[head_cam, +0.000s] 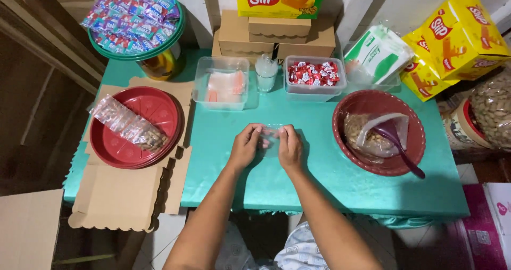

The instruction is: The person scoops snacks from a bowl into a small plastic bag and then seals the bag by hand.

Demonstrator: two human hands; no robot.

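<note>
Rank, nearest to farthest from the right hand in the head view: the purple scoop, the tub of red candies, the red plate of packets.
From the right hand:
1. Purple scoop, in the bowl to its right.
2. Tub of red candies, beyond it.
3. Red plate of packets, far left.

Teal-covered table [319,190] against white wall [404,4], pale tiled floor [170,233]

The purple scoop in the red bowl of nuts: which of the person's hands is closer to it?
Right. The right hand sits nearer the purple scoop; the left hand lies farther off, beyond the small clear bag both hold.
</note>
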